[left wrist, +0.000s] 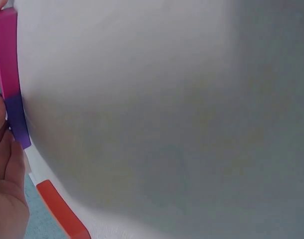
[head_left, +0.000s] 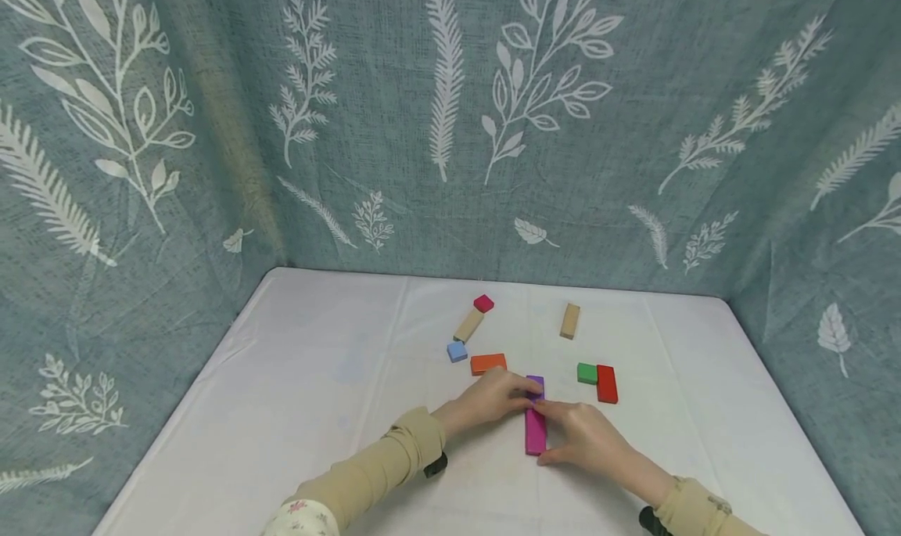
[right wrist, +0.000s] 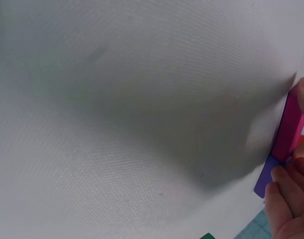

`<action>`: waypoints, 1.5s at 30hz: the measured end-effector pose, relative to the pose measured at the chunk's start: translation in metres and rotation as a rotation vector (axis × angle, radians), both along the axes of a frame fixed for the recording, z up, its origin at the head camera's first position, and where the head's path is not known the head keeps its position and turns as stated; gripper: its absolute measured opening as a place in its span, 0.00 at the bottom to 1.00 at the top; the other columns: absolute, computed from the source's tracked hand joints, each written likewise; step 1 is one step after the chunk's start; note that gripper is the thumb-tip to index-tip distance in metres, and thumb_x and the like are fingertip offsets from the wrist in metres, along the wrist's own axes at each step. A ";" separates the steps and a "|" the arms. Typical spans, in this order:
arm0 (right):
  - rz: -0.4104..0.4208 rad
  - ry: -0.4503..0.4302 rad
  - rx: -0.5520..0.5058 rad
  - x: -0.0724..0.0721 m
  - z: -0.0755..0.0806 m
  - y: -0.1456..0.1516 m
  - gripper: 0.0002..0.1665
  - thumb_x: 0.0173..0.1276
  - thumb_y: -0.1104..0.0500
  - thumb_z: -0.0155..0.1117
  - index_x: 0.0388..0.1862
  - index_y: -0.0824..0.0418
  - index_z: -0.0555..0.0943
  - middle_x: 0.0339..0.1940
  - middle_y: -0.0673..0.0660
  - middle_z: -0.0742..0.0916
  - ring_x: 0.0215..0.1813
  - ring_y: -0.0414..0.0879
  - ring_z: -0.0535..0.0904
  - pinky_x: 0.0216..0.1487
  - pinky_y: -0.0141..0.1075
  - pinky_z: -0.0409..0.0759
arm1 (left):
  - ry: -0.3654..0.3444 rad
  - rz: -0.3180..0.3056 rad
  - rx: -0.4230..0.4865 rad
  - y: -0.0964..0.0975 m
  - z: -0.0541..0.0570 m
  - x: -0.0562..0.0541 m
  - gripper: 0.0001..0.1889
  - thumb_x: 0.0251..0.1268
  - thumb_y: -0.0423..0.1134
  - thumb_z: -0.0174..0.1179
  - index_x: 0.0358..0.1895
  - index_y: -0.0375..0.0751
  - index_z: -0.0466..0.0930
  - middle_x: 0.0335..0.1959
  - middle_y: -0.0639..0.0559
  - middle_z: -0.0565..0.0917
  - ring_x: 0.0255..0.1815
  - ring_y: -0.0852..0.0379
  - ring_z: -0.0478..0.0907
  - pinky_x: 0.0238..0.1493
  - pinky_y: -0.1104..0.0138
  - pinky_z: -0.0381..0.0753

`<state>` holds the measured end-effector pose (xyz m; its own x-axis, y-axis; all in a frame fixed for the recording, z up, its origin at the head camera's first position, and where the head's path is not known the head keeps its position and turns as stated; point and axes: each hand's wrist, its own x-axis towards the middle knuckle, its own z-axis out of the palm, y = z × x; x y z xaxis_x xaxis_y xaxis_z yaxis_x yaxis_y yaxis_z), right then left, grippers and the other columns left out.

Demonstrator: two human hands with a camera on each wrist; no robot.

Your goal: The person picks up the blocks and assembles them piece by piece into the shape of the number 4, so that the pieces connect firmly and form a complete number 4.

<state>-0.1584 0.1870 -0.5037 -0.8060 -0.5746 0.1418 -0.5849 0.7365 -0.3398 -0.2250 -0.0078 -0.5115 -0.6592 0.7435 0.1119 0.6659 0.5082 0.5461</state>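
A magenta block (head_left: 536,433) and a purple block (head_left: 536,381) lie end to end in a line on the white cloth. My left hand (head_left: 489,399) pinches the purple block at its near part, thumb and forefinger around it. On the other side my right hand (head_left: 587,440) grips the magenta block lengthwise, thumb at its near end and fingertips at the seam between the two blocks. Both hands' fingertips meet there and cover part of the join. An orange block (head_left: 487,363) lies just beyond the left hand.
Past the hands lie a blue block (head_left: 457,351), a wooden block (head_left: 468,325) and a red block (head_left: 483,303). Another wooden block (head_left: 570,321) is farther back. A green block (head_left: 587,373) stands beside a flat red block (head_left: 607,384). A patterned curtain (head_left: 394,129) surrounds the table (head_left: 317,348).
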 end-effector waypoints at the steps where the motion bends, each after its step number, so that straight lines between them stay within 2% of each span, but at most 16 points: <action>1: 0.003 0.002 -0.002 0.000 0.000 0.000 0.43 0.42 0.46 0.80 0.56 0.65 0.79 0.51 0.58 0.86 0.53 0.50 0.83 0.51 0.41 0.82 | 0.000 0.008 0.004 0.000 0.000 0.001 0.15 0.64 0.39 0.60 0.53 0.45 0.82 0.50 0.55 0.85 0.55 0.61 0.80 0.56 0.75 0.76; 6: 0.011 0.009 0.005 -0.001 0.000 0.002 0.43 0.42 0.46 0.80 0.56 0.65 0.79 0.52 0.57 0.86 0.52 0.49 0.83 0.51 0.41 0.82 | 0.025 0.030 -0.007 0.002 -0.001 0.003 0.15 0.64 0.40 0.61 0.53 0.46 0.82 0.50 0.56 0.85 0.55 0.62 0.80 0.56 0.75 0.76; 12: 0.013 -0.002 -0.005 -0.002 0.001 0.004 0.43 0.42 0.44 0.79 0.56 0.64 0.79 0.52 0.56 0.86 0.53 0.48 0.83 0.50 0.40 0.82 | 0.056 0.018 -0.025 0.002 -0.001 0.003 0.15 0.64 0.40 0.61 0.54 0.46 0.82 0.49 0.57 0.86 0.53 0.63 0.81 0.55 0.75 0.76; 19: -0.023 -0.054 -0.050 -0.004 0.007 0.009 0.43 0.42 0.46 0.80 0.57 0.62 0.79 0.53 0.55 0.86 0.55 0.47 0.83 0.49 0.37 0.83 | 0.072 0.036 -0.013 0.003 0.000 0.008 0.15 0.64 0.40 0.61 0.54 0.48 0.81 0.48 0.59 0.86 0.50 0.66 0.82 0.52 0.79 0.76; 23: -0.050 -0.073 -0.078 -0.005 0.012 0.013 0.41 0.44 0.47 0.79 0.56 0.63 0.79 0.53 0.57 0.86 0.54 0.50 0.83 0.48 0.39 0.83 | 0.064 0.071 -0.022 0.004 0.003 0.013 0.17 0.63 0.43 0.62 0.55 0.48 0.81 0.48 0.57 0.86 0.44 0.68 0.83 0.48 0.81 0.76; 27: -0.079 -0.052 -0.098 -0.008 0.017 0.019 0.39 0.44 0.46 0.79 0.54 0.65 0.81 0.51 0.58 0.86 0.53 0.52 0.83 0.48 0.41 0.83 | 0.066 0.083 -0.055 0.005 0.005 0.017 0.21 0.61 0.48 0.63 0.57 0.47 0.80 0.49 0.56 0.86 0.36 0.68 0.79 0.44 0.82 0.75; 29: -0.101 -0.048 -0.103 -0.010 0.018 0.022 0.38 0.45 0.47 0.78 0.53 0.65 0.81 0.51 0.58 0.86 0.52 0.52 0.83 0.48 0.42 0.83 | 0.082 0.073 -0.069 0.005 0.004 0.018 0.23 0.59 0.51 0.64 0.57 0.46 0.80 0.51 0.56 0.85 0.37 0.68 0.79 0.44 0.81 0.75; 34: -0.174 -0.080 -0.099 -0.013 0.021 0.029 0.37 0.46 0.48 0.78 0.54 0.64 0.81 0.52 0.58 0.86 0.52 0.52 0.83 0.47 0.43 0.83 | 0.141 0.039 -0.098 0.004 0.001 0.020 0.24 0.58 0.53 0.64 0.55 0.46 0.81 0.53 0.56 0.84 0.49 0.66 0.82 0.50 0.78 0.77; 36: -0.203 -0.090 -0.102 -0.015 0.022 0.032 0.36 0.47 0.48 0.78 0.54 0.64 0.81 0.52 0.58 0.86 0.51 0.52 0.84 0.44 0.41 0.84 | 0.154 0.032 -0.105 0.004 0.000 0.019 0.23 0.58 0.53 0.64 0.55 0.46 0.81 0.54 0.56 0.83 0.53 0.64 0.81 0.53 0.77 0.77; 38: -0.229 -0.096 -0.108 -0.017 0.022 0.034 0.35 0.47 0.49 0.78 0.54 0.64 0.81 0.51 0.58 0.86 0.42 0.47 0.84 0.37 0.35 0.82 | 0.156 0.029 -0.106 0.004 -0.002 0.018 0.23 0.58 0.53 0.64 0.54 0.46 0.82 0.53 0.57 0.83 0.53 0.64 0.80 0.53 0.77 0.76; 39: -0.240 -0.101 -0.110 -0.018 0.022 0.036 0.35 0.47 0.50 0.77 0.54 0.63 0.81 0.47 0.59 0.88 0.34 0.43 0.82 0.32 0.30 0.79 | 0.154 0.028 -0.107 0.004 -0.002 0.018 0.23 0.58 0.53 0.64 0.54 0.47 0.82 0.53 0.57 0.83 0.53 0.64 0.80 0.53 0.77 0.77; 41: -0.256 -0.094 -0.122 -0.021 0.021 0.039 0.34 0.47 0.51 0.77 0.53 0.64 0.81 0.46 0.60 0.88 0.24 0.36 0.70 0.24 0.26 0.67 | 0.148 0.024 -0.109 0.004 -0.002 0.017 0.23 0.58 0.53 0.64 0.54 0.47 0.81 0.53 0.57 0.84 0.53 0.64 0.80 0.53 0.76 0.77; 43: -0.261 -0.076 -0.128 -0.024 0.020 0.043 0.33 0.48 0.52 0.77 0.52 0.65 0.82 0.45 0.61 0.88 0.23 0.35 0.64 0.23 0.25 0.62 | 0.144 0.020 -0.114 0.004 -0.002 0.017 0.23 0.58 0.54 0.63 0.55 0.48 0.81 0.53 0.57 0.84 0.53 0.65 0.80 0.53 0.76 0.77; 44: -0.260 -0.065 -0.134 -0.026 0.019 0.045 0.32 0.48 0.53 0.77 0.52 0.66 0.82 0.44 0.62 0.88 0.23 0.35 0.67 0.24 0.24 0.63 | 0.143 0.017 -0.117 0.004 -0.002 0.017 0.23 0.58 0.54 0.63 0.55 0.48 0.81 0.54 0.57 0.83 0.54 0.64 0.80 0.54 0.76 0.76; 45: -0.261 -0.054 -0.138 -0.028 0.018 0.048 0.31 0.49 0.54 0.77 0.51 0.66 0.82 0.44 0.62 0.88 0.24 0.36 0.72 0.25 0.24 0.67 | 0.142 0.015 -0.118 0.004 -0.002 0.017 0.23 0.59 0.54 0.63 0.55 0.48 0.81 0.54 0.57 0.83 0.54 0.64 0.80 0.54 0.76 0.76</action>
